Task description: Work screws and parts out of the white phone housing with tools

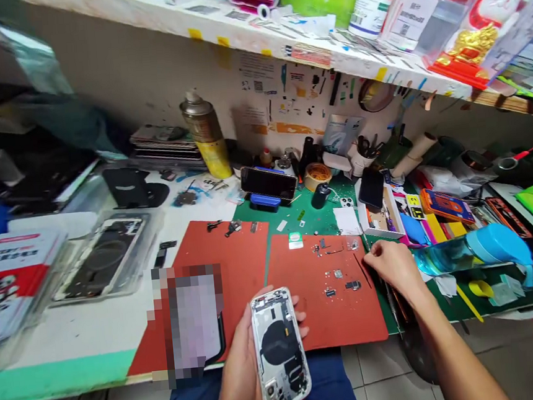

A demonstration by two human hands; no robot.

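An opened white phone housing (279, 342) lies in my left hand (245, 357), its inner side facing up, with the fingers wrapped round its back and edges. My right hand (391, 267) is over the right edge of the red mat (315, 326), its fingers pinched together beside some long thin tools (397, 304). Whatever those fingertips hold is too small to make out. Small phone parts (353, 286) and screws are spread on the mat between the hands. Further left on the red surface is a blurred-out, dark-edged device (195, 321).
A phone on a blue stand (267, 203) is at the back, near a yellow spray can (210, 142). A blue water bottle (480, 250) lies on the right. At left are a clear tray (103, 258) and a red-and-white box (12, 278). A loaded shelf (233, 35) hangs above.
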